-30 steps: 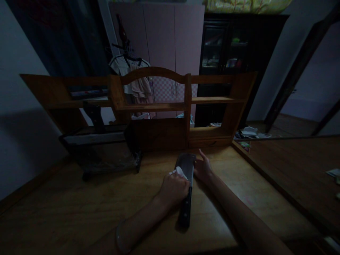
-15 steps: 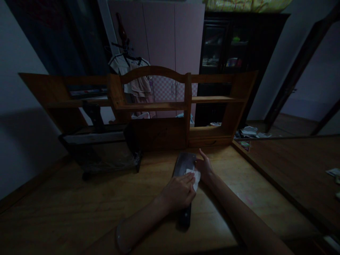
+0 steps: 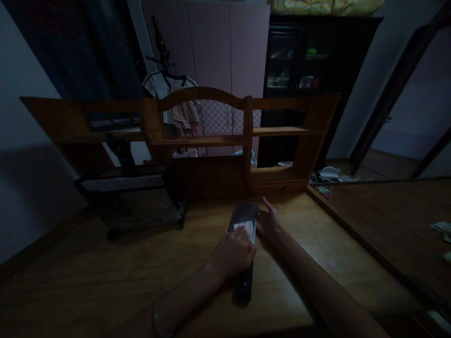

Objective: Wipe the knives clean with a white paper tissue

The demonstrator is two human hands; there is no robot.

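Note:
A cleaver (image 3: 243, 213) with a broad dark blade and a black handle (image 3: 244, 284) lies flat on the wooden desk (image 3: 105, 277), blade pointing away from me. My left hand (image 3: 232, 253) is curled on a small white tissue (image 3: 246, 228) and presses it onto the blade. Beside the blade's right edge rests my right hand (image 3: 269, 223), its fingers touching the blade and its thumb raised. The room is dim.
A wooden shelf unit (image 3: 211, 141) stands along the back of the desk, with a small drawer (image 3: 278, 188) at its lower right. A dark rack (image 3: 123, 183) sits at the desk's back left. Behind are a pink wardrobe (image 3: 218, 47), a dark cabinet (image 3: 303, 61) and hanging clothes (image 3: 176, 98).
My left hand has slid the tissue across the blade, first to the right edge, then back towards the middle. My right hand has stayed at the blade's right side.

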